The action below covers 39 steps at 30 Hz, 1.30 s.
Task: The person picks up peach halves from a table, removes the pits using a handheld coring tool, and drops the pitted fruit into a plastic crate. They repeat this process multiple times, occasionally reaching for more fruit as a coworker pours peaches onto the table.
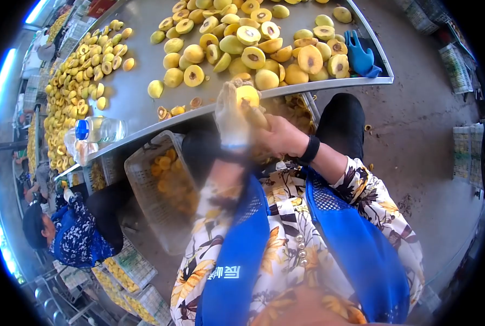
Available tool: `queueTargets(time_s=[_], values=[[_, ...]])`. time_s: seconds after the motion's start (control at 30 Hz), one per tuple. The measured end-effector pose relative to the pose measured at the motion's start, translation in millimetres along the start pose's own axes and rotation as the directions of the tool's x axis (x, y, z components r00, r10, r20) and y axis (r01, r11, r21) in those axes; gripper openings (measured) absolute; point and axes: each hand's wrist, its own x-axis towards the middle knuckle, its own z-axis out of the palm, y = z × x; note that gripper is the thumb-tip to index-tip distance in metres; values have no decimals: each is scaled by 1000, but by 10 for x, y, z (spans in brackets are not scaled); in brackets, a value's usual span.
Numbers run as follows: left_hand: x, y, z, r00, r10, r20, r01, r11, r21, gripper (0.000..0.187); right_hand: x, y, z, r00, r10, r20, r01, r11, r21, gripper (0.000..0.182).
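My left hand [228,117], in a pale translucent glove, is closed around a yellow peach half [247,95] just off the table's near edge. Bare and wearing a black wristband, my right hand [282,135] is closed close against the same peach half. Whatever its fingers grip is blurred and hidden. Beyond my hands, many halved yellow peaches [252,57] are heaped on the metal table [136,92], several with brown pits showing. Small peach pieces [169,112] lie near the table edge to the left of my hands.
A blue glove [360,56] lies at the table's right corner. A clear bottle [111,129] with a blue cap rests at the left edge. Below are a white crate [140,182] of peach pieces and another crate [311,106]. A co-worker [82,228] sits at left.
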Motion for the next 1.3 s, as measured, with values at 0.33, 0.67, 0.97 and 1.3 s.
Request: queueTargets(time_s=[0.33,0.67,0.97,1.3], values=[[-53,76,107,983,-173,-55,175,984,28,33,-71,123,52,963,152,222,-210,941,265,16],[315,-45,-992,963,-158,218,230,902,-365,43,-9,295,37,712,-280,644,-368,632,682,13],[22,1166,-1809,664,721,-200,263,25,964,46,-90,234,-307,967,-81,243,248,538,-806,27],[1256,431,-652,998,69,-12,41,-437,899,46,-249,345,-262,950,-304,65,295,816,-498,29]])
